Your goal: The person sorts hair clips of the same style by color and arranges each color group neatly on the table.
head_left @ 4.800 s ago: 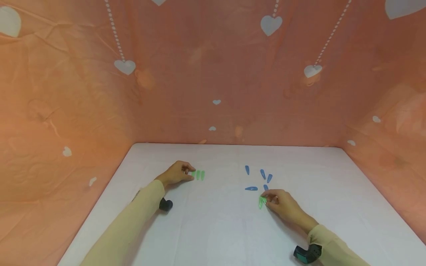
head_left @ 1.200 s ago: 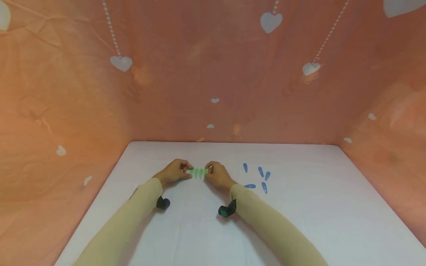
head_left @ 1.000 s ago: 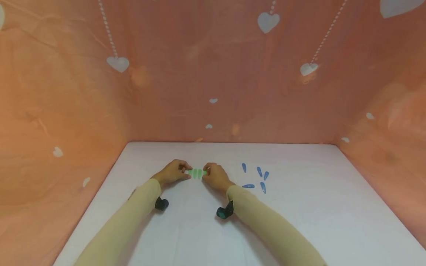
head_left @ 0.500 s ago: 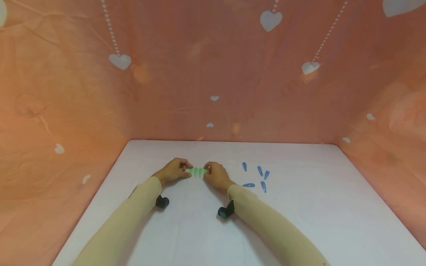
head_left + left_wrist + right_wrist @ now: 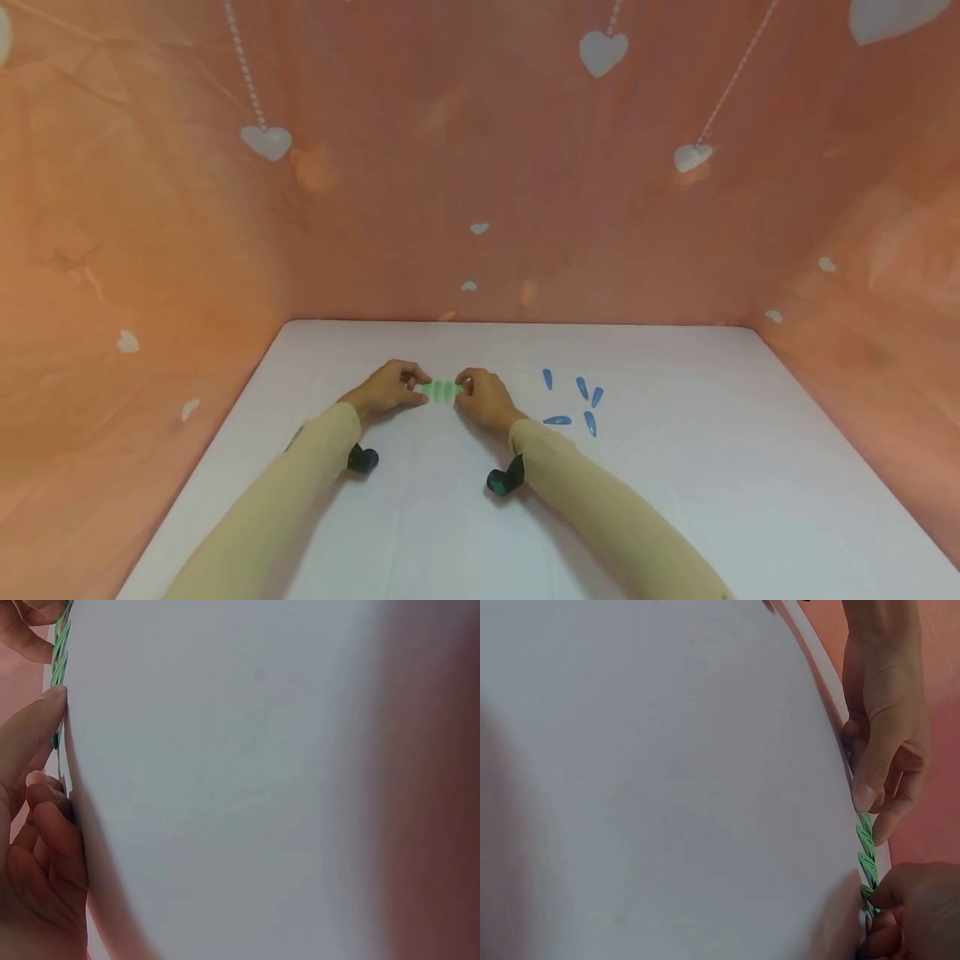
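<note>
Several green snap hair clips (image 5: pixel 447 392) lie side by side in a short row on the white table. At the row's left end, my left hand (image 5: pixel 386 388) pinches the outermost clip between thumb and forefinger. My right hand (image 5: pixel 486 398) pinches the clip at the right end the same way, its fingertips partly covering it. In the right wrist view the green clips (image 5: pixel 867 864) stand in a slanted line between both hands. The left wrist view catches only part of the green clips (image 5: pixel 60 660) past the left thumb.
Several blue hair clips (image 5: pixel 557 421) lie scattered on the table (image 5: pixel 712 467) to the right of my right hand. An orange sheet with pale hearts (image 5: pixel 603 54) walls in the back and sides. A black wrist camera (image 5: pixel 506 477) sits below each wrist.
Since the earliest frame, my right hand has moved from beside the blue clips, with green clips in its fingers, to the row's right end. Over the last second both hands hold almost still.
</note>
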Action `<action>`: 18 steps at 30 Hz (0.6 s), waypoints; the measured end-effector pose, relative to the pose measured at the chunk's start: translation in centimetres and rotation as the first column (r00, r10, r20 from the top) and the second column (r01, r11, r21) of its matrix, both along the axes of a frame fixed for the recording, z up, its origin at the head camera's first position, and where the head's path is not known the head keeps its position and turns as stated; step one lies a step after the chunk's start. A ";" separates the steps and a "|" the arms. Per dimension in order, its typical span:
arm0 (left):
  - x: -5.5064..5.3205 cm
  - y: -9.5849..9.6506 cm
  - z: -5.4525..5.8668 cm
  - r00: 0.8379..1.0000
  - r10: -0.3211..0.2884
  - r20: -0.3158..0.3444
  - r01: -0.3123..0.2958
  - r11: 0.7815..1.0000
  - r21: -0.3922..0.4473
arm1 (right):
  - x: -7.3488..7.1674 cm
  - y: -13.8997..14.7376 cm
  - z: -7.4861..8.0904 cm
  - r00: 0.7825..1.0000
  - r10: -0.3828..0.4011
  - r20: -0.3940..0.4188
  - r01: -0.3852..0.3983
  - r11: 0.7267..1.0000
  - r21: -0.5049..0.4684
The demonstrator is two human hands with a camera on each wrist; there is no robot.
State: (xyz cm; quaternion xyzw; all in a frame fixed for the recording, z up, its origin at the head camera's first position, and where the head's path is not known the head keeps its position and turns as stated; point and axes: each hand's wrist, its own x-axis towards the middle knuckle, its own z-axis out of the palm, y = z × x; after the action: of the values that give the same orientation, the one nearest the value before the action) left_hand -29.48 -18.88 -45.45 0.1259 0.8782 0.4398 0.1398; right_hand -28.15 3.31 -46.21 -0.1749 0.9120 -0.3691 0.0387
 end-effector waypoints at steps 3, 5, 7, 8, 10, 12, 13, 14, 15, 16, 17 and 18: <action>0.1 -0.2 0.0 1.000 -0.010 -0.015 0.010 1.000 -0.006 | 0.1 -0.1 0.1 1.000 0.001 0.003 -0.001 1.000 0.002; 0.1 -0.2 -0.1 1.000 -0.015 -0.027 0.015 1.000 -0.004 | 0.2 -0.1 0.1 1.000 0.001 -0.005 -0.001 1.000 0.004; 0.1 -0.2 -0.2 1.000 -0.012 -0.027 0.013 1.000 0.004 | 0.2 -0.1 0.1 1.000 0.002 -0.008 -0.002 1.000 0.002; 0.0 -0.2 -0.2 1.000 -0.011 -0.025 0.011 1.000 0.005 | 0.2 0.0 0.2 1.000 0.002 -0.009 -0.002 1.000 -0.001; 0.0 -0.1 -0.2 1.000 -0.008 -0.024 0.008 1.000 0.007 | 0.3 0.1 0.2 1.000 0.001 0.001 -0.001 1.000 -0.010; 0.0 -0.1 -0.2 1.000 -0.002 -0.023 0.002 1.000 0.005 | 0.2 0.1 0.2 1.000 0.003 0.008 -0.003 1.000 -0.025; 0.0 -0.1 -0.2 1.000 0.000 -0.025 0.000 1.000 0.003 | 0.1 0.1 0.2 1.000 0.005 0.009 -0.005 1.000 -0.031; 0.0 -0.1 -0.2 1.000 0.000 -0.028 0.000 1.000 -0.002 | 0.1 0.2 0.1 1.000 0.006 0.012 -0.006 0.999 -0.040; 0.1 -0.1 -0.2 1.000 0.000 -0.030 0.000 1.000 -0.003 | 0.0 0.2 0.1 1.000 0.008 0.012 -0.007 0.999 -0.051; 0.1 -0.1 -0.1 0.999 0.000 -0.032 0.000 1.000 -0.007 | -0.1 0.3 0.0 1.000 0.012 0.008 -0.012 0.998 -0.061; 0.2 -0.1 -0.1 1.000 0.004 -0.031 -0.005 1.000 -0.008 | -0.2 0.4 -0.1 1.000 0.018 0.008 -0.017 0.997 -0.073; 0.2 -0.1 -0.1 1.000 0.005 -0.030 -0.005 1.000 -0.010 | -0.3 0.5 -0.2 1.000 0.024 0.010 -0.023 0.996 -0.083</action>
State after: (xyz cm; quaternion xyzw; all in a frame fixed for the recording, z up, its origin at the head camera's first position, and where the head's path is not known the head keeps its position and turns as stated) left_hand -29.25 -18.97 -45.55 0.1295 0.8828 0.4335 0.1262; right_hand -28.45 3.82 -46.42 -0.1851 0.8935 -0.4071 0.0407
